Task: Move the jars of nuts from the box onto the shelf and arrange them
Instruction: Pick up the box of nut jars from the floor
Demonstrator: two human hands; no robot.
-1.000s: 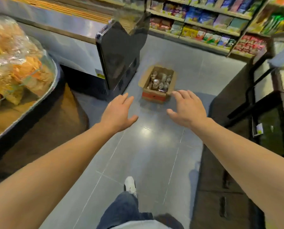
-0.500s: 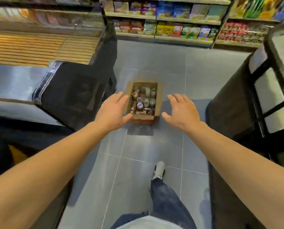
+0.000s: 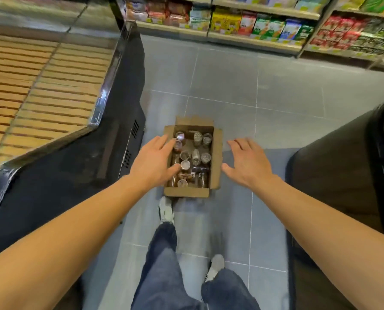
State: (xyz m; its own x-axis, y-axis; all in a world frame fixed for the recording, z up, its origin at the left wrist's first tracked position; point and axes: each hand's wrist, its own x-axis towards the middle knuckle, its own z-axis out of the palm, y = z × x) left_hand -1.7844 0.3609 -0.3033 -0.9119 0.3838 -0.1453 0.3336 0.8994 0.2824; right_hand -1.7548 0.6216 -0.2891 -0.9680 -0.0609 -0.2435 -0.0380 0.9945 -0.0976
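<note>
Grey tiled shop aisle, display case at left. Left hand (image 3: pixel 153 164) spread, empty, over cardboard box (image 3: pixel 216 159) on floor; jars of nuts (image 3: pixel 194 158) inside. Right hand (image 3: pixel 249 164) spread, empty. Jars probably rigid, slick, breakable: grip round the body.

A shop interior, seen along an aisle. At 12 to 2 o'clock, tiered shelves (image 3: pixel 249 34) carry rows of brightly packaged goods (image 3: pixel 264 27), with small price tags on the shelf edges. At 9 to 10 o'clock stands a dark display case (image 3: pixel 110 121) with a slatted wooden deck (image 3: pixel 36 86). The floor (image 3: pixel 276 90) is grey tile. A box (image 3: pixel 187 192) of jars (image 3: pixel 185 164) sits on it at centre.
</note>
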